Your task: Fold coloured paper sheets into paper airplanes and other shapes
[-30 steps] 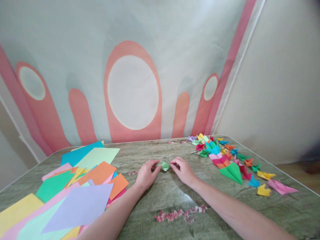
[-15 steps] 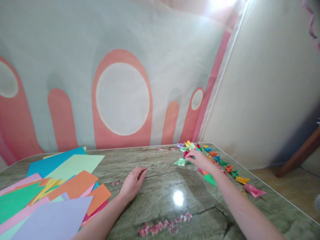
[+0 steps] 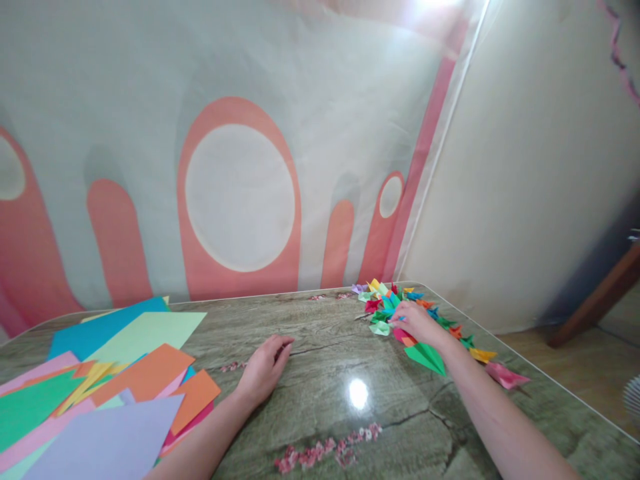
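My left hand rests on the table with nothing in it; its fingers are loosely bent, with the thumb a little apart. At the heap of small folded paper pieces on the right, my right hand has its fingertips drawn together on the edge of a pale green folded paper piece. The fingers partly hide the contact. A dark red folded piece lies just behind. Below the right hand lies a larger green folded paper, beside a pink and orange one.
Loose coloured paper sheets overlap on the left, among them a lilac sheet, an orange sheet and a blue sheet. More folded pieces, such as a pink one, line the right edge of the wood-patterned table. A printed backdrop stands behind.
My right hand has moved right, and the pale green folded piece has shifted right with it, closer to the heap. My left hand stays put. The view has turned slightly.
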Tool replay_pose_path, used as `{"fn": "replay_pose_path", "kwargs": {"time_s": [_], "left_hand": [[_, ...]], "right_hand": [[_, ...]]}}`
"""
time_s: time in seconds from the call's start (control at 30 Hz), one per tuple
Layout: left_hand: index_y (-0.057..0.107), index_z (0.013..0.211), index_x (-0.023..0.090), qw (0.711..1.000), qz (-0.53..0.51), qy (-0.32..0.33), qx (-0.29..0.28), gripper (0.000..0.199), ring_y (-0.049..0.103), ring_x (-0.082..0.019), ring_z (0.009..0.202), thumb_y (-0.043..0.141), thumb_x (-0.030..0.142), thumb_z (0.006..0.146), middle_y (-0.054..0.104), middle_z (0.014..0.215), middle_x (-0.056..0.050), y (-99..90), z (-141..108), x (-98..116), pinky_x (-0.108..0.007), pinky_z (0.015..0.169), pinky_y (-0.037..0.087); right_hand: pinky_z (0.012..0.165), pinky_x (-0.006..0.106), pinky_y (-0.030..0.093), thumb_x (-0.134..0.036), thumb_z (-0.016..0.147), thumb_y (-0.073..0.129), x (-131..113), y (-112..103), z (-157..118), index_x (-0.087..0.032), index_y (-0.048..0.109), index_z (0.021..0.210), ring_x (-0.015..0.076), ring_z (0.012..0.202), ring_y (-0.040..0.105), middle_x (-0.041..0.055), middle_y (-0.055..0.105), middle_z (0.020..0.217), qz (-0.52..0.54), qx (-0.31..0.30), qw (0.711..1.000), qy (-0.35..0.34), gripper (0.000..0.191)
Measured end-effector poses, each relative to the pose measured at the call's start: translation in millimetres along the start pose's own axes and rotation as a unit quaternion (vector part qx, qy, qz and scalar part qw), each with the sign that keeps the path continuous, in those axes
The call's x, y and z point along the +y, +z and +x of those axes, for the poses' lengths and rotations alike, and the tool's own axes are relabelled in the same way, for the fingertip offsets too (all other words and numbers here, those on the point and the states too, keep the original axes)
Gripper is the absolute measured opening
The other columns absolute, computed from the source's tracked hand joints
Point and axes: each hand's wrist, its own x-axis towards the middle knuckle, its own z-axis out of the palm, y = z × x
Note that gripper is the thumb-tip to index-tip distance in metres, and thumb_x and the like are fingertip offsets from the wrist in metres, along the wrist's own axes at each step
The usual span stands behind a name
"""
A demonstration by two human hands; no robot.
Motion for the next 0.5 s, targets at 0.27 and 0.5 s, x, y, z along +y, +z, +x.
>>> {"fn": "replay_pose_path", "kwargs": {"time_s": [0.27, 0.5], "left_hand": [[0.061, 0.099, 0.021, 1.000, 0.000, 0.003, -0.006, 0.027, 0.058, -0.018, 0.087, 0.038, 0.032, 0.089, 0.062, 0.092, -0.005, 0.6, -1.2, 0.8, -0.030, 0.081, 0.044], [0.061, 0.099, 0.021, 1.000, 0.007, 0.004, -0.001, 0.027, 0.058, -0.018, 0.086, 0.038, 0.030, 0.089, 0.062, 0.091, -0.005, 2.7, -2.3, 0.9, -0.030, 0.081, 0.044]], "right_hand": [[0.080, 0.040, 0.046, -0.019, 0.070, 0.062, 18.4, 6.8, 1.8, -0.023, 0.070, 0.069, 0.0230, 0.083, 0.060, 0.0072, 0.066, 0.083, -0.044, -0.076, 0.995, -0.042, 0.010], [0.081, 0.040, 0.045, -0.029, 0.074, 0.061, 2.1, -1.2, 4.1, -0.023, 0.070, 0.070, 0.0236, 0.084, 0.059, 0.0066, 0.066, 0.086, -0.062, -0.048, 0.995, -0.054, 0.011]]}}
